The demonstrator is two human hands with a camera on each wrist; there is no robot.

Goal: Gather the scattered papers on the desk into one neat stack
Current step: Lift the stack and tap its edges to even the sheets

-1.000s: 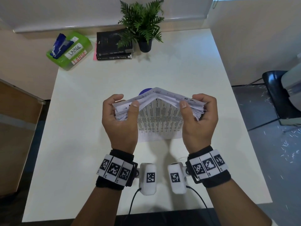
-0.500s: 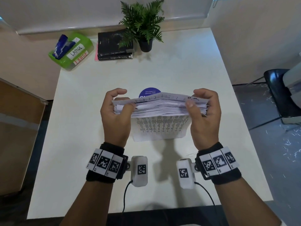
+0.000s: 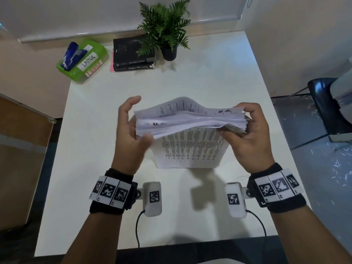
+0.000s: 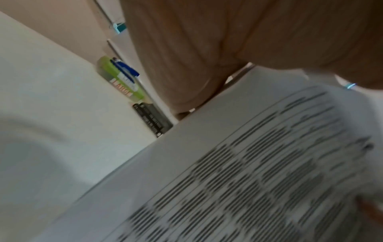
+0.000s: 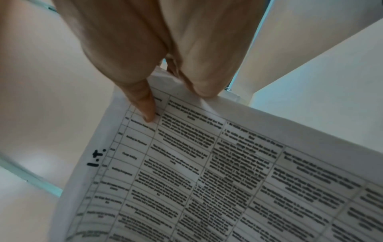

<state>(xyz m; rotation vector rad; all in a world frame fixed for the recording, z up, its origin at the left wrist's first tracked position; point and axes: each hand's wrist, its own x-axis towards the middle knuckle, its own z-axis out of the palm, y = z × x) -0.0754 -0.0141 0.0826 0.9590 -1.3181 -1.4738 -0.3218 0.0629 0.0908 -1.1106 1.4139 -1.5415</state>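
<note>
Holding the stack of papers (image 3: 190,119) up off the desk (image 3: 99,168), w/ its long axis running left-right between the two hands. The right hand (image 3: 253,134) is clenched on the right end: thumb under, fingers curled over the top edge, and the right wrist view shows a fingertip (image 5: 148,113) pressed on the printed table sheet. The left hand (image 3: 131,130) sits at the left end but looks loose; fingers spread and mostly straight, palm beside the edge, thumb touching the underside, not really pinching. So the weight hangs mainly from the right grip, and the free left end fans and sags, w/ the bottom sheet drooping toward the desk nearer the person.

Judgement: the papers are already gathered, the step in hand is squaring the edges. The next move prob turns on the left palm, since it lies just beside the ragged left edge, square to the long axis, and could tap that edge inward toward the right grip. Risk: sheets slipping out on the loose side.

A green box (image 3: 83,61), books (image 3: 133,54) and a potted plant (image 3: 165,29) sit at the far edge, well apart.
</note>
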